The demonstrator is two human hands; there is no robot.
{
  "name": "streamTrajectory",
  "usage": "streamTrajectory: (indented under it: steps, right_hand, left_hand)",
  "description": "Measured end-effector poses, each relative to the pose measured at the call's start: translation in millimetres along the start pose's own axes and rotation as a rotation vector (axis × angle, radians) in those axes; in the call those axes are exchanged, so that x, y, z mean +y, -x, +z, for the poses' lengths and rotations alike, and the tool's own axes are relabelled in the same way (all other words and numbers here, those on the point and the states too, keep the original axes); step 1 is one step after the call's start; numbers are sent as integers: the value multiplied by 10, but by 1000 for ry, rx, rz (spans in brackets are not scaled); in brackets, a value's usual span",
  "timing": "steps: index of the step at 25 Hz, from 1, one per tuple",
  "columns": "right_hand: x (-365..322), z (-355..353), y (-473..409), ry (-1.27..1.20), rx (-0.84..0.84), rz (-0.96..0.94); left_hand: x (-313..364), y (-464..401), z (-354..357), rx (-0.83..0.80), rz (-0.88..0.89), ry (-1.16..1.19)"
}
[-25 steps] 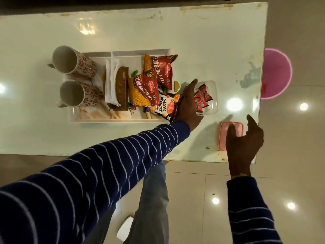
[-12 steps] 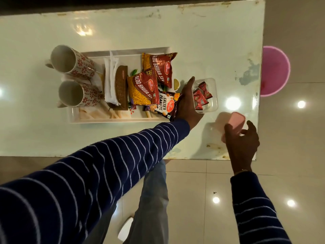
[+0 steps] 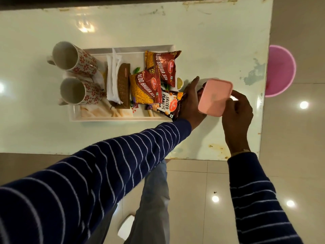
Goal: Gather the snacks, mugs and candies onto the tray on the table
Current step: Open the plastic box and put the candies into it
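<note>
A white tray on the table holds two patterned mugs, white napkins, a brown holder, two Aloo Bhujia packets and a Salted Peanuts packet. My left hand grips the left side of the clear candy box, which is almost hidden, just right of the tray. My right hand holds the pink lid tilted over that box.
The pale table ends close on the right and at the front. A pink bin stands on the floor past the right edge. A small gold-rimmed item lies by the tray's right end.
My right hand picked the pink lid up from the table's front right and carried it left over the candy box. My left hand stayed on the box.
</note>
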State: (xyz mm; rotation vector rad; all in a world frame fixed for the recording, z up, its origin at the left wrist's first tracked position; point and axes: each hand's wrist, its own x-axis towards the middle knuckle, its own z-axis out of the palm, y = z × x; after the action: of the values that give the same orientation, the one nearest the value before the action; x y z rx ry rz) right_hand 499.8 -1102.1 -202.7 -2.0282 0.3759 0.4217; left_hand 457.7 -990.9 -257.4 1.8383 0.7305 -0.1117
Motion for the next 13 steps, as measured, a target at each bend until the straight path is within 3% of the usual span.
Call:
streamTrajectory:
  steps: [6, 9, 13]
  right_hand:
    - [186, 145, -64, 374, 47, -180]
    - [199, 259, -78, 473, 55, -242]
    - [238, 301, -158, 627, 29, -307]
  left_hand:
    - [79, 37, -31, -95, -33, 63]
    - [123, 49, -67, -135, -44, -46]
    - [233, 22, -206, -349, -145, 106]
